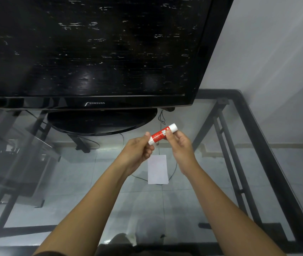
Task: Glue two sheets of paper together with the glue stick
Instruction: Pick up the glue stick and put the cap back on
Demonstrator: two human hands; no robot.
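Observation:
A red and white glue stick (159, 135) is held in the air above the glass table, tilted with its white cap up to the right. My left hand (139, 149) pinches its lower white end. My right hand (181, 145) grips its upper red part just below the cap. The cap is on. Beneath my hands a small white stack of paper sheets (157, 169) lies flat on the glass, its edges almost aligned.
A large black television (95, 52) on an oval stand (100, 122) fills the back of the glass table (257, 172). The table's black metal frame (268, 163) runs along the right side. Cables and a tiled floor show through the glass.

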